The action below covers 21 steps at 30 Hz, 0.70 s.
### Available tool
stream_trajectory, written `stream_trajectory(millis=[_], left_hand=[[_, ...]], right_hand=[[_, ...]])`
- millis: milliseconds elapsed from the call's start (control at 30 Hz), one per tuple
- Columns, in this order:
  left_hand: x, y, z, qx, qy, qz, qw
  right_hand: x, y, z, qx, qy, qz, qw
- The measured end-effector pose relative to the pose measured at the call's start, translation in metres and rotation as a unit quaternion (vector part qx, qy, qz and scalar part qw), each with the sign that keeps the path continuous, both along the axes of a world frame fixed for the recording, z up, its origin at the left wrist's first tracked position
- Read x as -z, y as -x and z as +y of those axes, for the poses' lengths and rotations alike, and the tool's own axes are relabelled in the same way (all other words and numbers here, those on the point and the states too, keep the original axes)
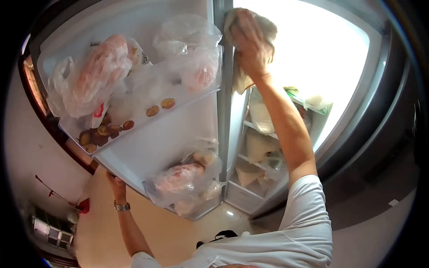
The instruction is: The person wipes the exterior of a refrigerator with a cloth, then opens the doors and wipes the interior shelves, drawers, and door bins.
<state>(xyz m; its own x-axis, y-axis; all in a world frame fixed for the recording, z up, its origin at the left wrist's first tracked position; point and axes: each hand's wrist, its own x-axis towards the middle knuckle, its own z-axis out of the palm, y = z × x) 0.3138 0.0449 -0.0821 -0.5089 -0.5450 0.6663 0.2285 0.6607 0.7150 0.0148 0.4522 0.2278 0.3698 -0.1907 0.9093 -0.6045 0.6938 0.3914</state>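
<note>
My right hand (252, 47) lies over a beige cloth (268, 27), pressing it against the fridge's inner frame (229, 67) near the hinge side, at the top. The fingers are smeared by motion. At the lower left, my left hand (117, 184) is at the edge of the open fridge door (156, 120), its fingers partly hidden behind it. A metal watch (121, 206) is on the left wrist. Bagged pinkish food (100, 71) sits in the door's upper shelf, with several brown round items (100, 134) beside it.
Another bag of pinkish food (178, 176) rests in the lower door shelf. Inside the lit compartment are several bags (261, 111) on shelves. A dark fridge door (371, 178) stands at the right. A red dustpan (83, 205) is by the wall at the left.
</note>
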Motion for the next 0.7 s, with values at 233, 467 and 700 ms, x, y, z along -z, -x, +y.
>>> stream_trajectory(millis=[233,467,700], left_hand=[[0.010,0.009,-0.008,0.011,0.006,0.069,0.998],[0.011,0.010,-0.019,0.063,-0.005,0.042,0.997],[-0.017,0.010,0.013,0.070,-0.009,0.060,0.996]], right_hand=[[-0.080,-0.030,0.001,0.288,-0.042,-0.037,0.956],[-0.093,-0.022,0.023,0.264,-0.064,0.071,0.960],[-0.080,-0.063,0.121,-0.175,0.122,-0.310,0.926]])
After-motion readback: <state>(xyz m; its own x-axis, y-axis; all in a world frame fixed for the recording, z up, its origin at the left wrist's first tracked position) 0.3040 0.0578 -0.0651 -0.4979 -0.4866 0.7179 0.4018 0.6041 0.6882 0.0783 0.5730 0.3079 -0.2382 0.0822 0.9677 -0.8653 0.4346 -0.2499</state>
